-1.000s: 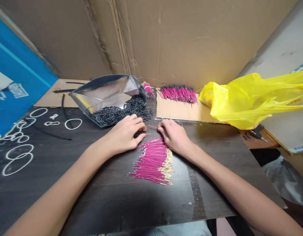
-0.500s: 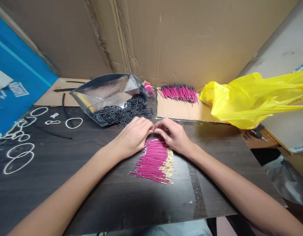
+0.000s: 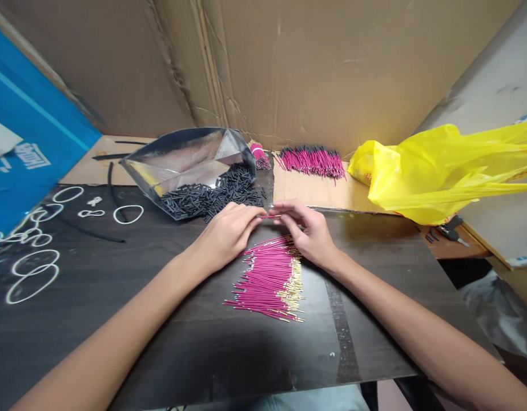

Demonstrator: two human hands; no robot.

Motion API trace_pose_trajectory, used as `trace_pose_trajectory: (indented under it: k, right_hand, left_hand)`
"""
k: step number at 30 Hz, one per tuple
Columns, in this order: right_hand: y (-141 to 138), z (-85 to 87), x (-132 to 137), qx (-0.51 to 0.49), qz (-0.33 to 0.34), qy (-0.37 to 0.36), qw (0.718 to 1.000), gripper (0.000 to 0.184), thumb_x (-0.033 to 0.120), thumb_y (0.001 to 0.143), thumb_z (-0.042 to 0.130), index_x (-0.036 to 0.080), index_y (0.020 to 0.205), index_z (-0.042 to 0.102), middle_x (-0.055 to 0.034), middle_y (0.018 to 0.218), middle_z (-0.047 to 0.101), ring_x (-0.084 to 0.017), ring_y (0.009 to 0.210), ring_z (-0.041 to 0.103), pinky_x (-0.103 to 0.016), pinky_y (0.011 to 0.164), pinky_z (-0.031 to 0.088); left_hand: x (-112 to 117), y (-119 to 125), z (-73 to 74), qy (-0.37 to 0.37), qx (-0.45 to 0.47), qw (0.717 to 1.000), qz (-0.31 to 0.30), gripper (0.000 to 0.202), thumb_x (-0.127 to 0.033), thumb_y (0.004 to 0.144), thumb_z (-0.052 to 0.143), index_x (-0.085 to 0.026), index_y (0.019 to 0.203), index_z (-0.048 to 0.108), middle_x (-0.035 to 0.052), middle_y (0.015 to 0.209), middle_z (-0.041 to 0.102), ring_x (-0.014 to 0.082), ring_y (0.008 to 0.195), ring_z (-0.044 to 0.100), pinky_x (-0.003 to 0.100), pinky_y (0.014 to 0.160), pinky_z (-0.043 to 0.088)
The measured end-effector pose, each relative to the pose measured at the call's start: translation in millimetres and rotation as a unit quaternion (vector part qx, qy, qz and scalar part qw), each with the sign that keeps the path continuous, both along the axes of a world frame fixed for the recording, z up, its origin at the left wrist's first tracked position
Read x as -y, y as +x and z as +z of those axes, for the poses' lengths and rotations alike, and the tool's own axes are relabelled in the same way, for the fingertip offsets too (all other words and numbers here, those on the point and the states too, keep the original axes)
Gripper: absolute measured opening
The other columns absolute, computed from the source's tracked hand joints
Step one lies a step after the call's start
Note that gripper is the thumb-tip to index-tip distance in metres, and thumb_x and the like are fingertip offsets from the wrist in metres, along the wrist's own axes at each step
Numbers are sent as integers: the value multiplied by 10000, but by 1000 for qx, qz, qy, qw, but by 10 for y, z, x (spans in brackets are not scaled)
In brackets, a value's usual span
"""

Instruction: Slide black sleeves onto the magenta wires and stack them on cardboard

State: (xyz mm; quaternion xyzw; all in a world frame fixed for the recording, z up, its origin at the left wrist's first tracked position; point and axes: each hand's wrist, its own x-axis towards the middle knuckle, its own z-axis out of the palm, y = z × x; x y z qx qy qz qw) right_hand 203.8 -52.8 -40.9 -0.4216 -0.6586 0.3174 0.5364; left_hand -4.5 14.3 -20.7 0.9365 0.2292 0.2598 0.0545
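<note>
A thin magenta wire (image 3: 270,216) spans the small gap between my two hands. My left hand (image 3: 229,234) pinches its left end, and my right hand (image 3: 311,233) grips it with thumb and fingers from the right. Whether a black sleeve is on the wire is hidden by the fingertips. Just below the hands lies a pile of magenta wires (image 3: 267,277), side by side, with gold-coloured metal ends to the right and bare silvery tips to the left. Behind my left hand, short black tube pieces (image 3: 212,194) spill from the mouth of an open silvery bag (image 3: 181,154).
Magenta wires with black ends (image 3: 312,162) lie on a cardboard sheet (image 3: 314,194) at the back, near a banded wire bundle (image 3: 260,157). A yellow plastic bag (image 3: 417,177) sits right. White rubber bands (image 3: 34,277) and black tubing (image 3: 110,182) lie left. Cardboard (image 3: 310,68) walls the back.
Both hands have moved slightly away from me and a little apart. The magenta wire between them now shows more clearly. The pile below has barely shifted.
</note>
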Motion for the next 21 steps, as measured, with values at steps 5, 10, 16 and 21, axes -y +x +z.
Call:
trace_pose_trajectory:
  k: [5, 10, 16, 21]
  right_hand:
    - [-1, 9, 7, 16, -5, -4, 1000, 169, 276, 998, 584, 249, 1157, 631, -31, 1114, 736, -168, 992, 745, -363, 932, 624]
    - [5, -7, -17, -29, 17, -27, 999, 145, 280, 980, 618, 239, 1118, 637, -16, 991, 737, -144, 847, 751, -315, 818, 633]
    - [5, 5, -34, -13, 1, -31, 999, 130, 273, 934, 685, 221, 1053, 671, -17, 937, 708, -139, 816, 700, -293, 753, 597]
    - [14, -2, -44, -19, 15, -53, 998, 129, 263, 925, 698, 225, 1044, 663, -5, 902, 696, -136, 788, 674, -272, 718, 574]
  left_hand:
    - [25, 8, 23, -9, 10, 1000, -11, 188, -227, 1060, 448, -153, 1046, 620, 76, 981, 707, 214, 854, 597, 358, 831, 464]
    - [55, 22, 25, -51, 9, 998, -25, 179, -228, 1056, 454, -158, 1043, 619, 64, 957, 688, 203, 851, 590, 341, 824, 463]
    - [88, 29, 41, -76, -4, 997, -15, 207, -243, 1061, 429, -149, 1003, 604, 68, 935, 674, 204, 829, 571, 349, 811, 452]
    - [116, 34, 81, -87, -17, 996, -16, 234, -233, 1068, 398, -150, 995, 604, 63, 934, 673, 204, 835, 572, 344, 808, 446]
